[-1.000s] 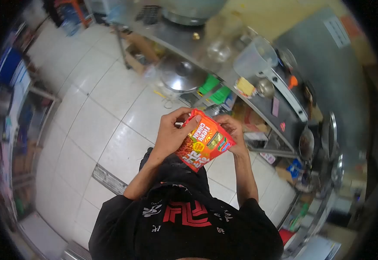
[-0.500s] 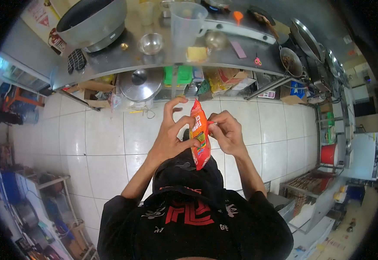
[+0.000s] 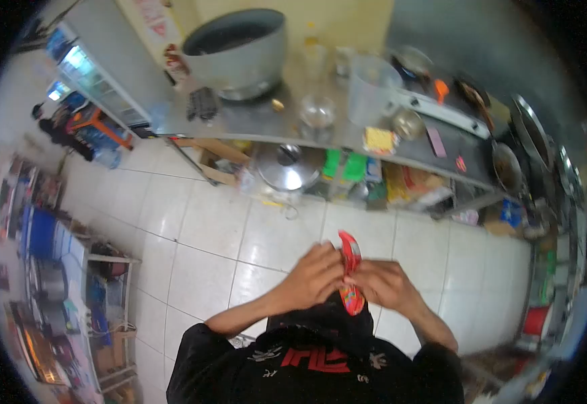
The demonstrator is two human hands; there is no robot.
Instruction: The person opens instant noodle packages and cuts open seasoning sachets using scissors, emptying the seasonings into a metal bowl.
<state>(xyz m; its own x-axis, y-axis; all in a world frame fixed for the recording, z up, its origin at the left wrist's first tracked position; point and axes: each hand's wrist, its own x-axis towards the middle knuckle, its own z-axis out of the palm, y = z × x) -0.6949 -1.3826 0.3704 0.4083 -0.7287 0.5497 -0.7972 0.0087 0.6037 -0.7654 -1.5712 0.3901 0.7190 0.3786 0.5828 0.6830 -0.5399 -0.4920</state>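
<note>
A red plastic packet (image 3: 352, 302) with printing on it is held upright in front of my chest. My left hand (image 3: 317, 275) is closed on its left side, fingers curled. From the right, my right hand (image 3: 382, 284) pinches the packet's middle, close to the left fingertips. The packet's upper end sticks up above both hands and its lower end hangs below them. Fingers cover its middle, so I cannot tell whether it is torn. Motion blurs the view slightly.
Ahead runs a steel counter (image 3: 239, 124) with a large pot (image 3: 236, 57), a clear plastic jug (image 3: 369, 87), a yellow sponge (image 3: 379, 140) and a steel bowl (image 3: 408, 124). A lidded pot (image 3: 289, 170) sits underneath. Far left is another person (image 3: 61, 131) near a fridge (image 3: 105, 74).
My head view has turned left and upward, so the counter appears lower and farther right. My left hand, earlier spread along the packet, has curled closed around it, and both hands are nearer together.
</note>
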